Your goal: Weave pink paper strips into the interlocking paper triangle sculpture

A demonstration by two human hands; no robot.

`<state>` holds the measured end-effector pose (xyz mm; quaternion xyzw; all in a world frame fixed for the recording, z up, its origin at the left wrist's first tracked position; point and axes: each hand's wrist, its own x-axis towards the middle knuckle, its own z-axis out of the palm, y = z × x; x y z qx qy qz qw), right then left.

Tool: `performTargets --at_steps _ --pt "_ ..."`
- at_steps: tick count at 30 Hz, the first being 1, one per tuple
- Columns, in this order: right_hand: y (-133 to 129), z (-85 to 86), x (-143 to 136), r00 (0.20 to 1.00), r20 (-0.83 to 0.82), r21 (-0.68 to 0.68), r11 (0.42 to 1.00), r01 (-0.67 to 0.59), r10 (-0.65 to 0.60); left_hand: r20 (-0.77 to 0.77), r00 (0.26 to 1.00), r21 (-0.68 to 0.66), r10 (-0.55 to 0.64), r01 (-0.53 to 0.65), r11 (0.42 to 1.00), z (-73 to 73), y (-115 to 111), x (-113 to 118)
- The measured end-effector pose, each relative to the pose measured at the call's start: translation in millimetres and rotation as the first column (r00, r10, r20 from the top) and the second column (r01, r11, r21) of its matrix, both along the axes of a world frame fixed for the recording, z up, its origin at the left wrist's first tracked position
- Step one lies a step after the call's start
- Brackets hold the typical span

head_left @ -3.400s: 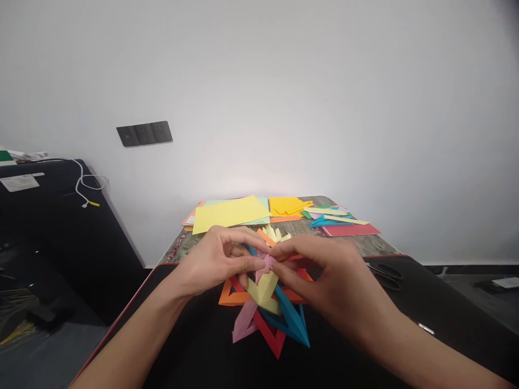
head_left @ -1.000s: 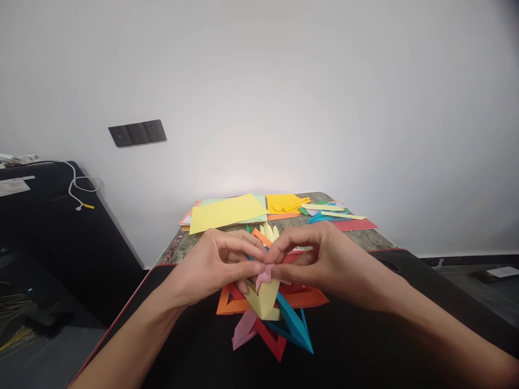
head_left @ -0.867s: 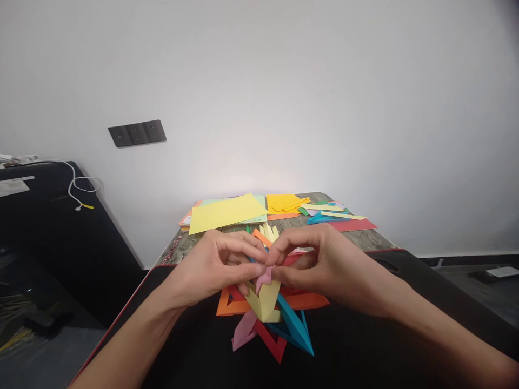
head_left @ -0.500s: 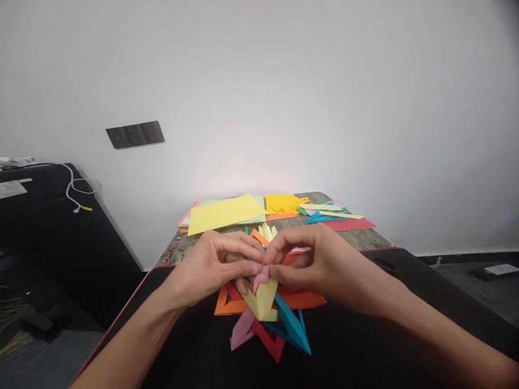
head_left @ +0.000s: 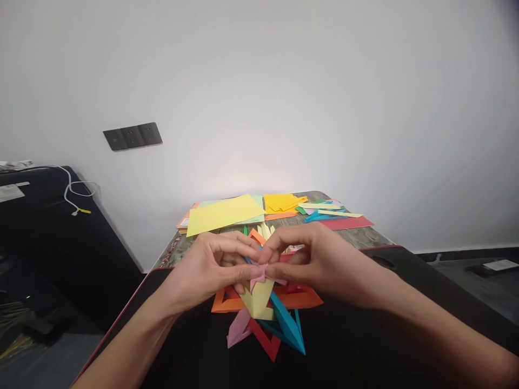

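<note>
A many-pointed model of folded paper (head_left: pixel 284 320) in orange, red, blue, pink and pale yellow is between my hands, over the black mat (head_left: pixel 344 346). My left hand (head_left: pixel 214 265), on its left side, pinches a pink folded paper piece (head_left: pixel 258 280) near the top of the model. From the right, my right hand (head_left: pixel 298 254) pinches the same pink piece, its thumb and fingertips close to those of the left. Just below the fingertips sits a pale yellow folded point (head_left: pixel 258 302). My fingers hide the model's middle.
Yellow and light green paper sheets (head_left: pixel 223 215) lie at the back left of the wood-grain table (head_left: pixel 357 236). Orange-yellow paper (head_left: pixel 279 203) sits beside them. Blue folded pieces and pale strips (head_left: pixel 328 214) rest on red paper at the right. Behind stands a wall with black sockets (head_left: pixel 133 136).
The view has shifted slightly. Both hands keep pinching the pink piece at nearly the same place, and the model has hardly moved.
</note>
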<state>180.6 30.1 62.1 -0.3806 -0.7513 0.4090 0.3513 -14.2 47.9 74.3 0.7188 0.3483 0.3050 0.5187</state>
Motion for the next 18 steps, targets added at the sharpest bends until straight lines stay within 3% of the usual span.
performTargets --at_steps 3,14,18 --pt "4.5 0.2 5.6 0.997 -0.022 -0.026 0.997 -0.074 0.074 -0.014 1.0 0.009 0.012 -0.012 1.0 -0.2 -0.8 1.1" --pt "9.4 -3.1 5.5 0.995 -0.05 0.063 0.995 -0.082 0.085 -0.029 0.996 0.073 0.085 -0.083 0.994 -3.7 -4.6 2.4" --pt "10.8 -3.0 6.0 0.993 -0.058 0.026 0.995 -0.101 0.103 0.01 0.999 0.013 0.03 -0.03 0.999 -2.3 -2.0 2.6"
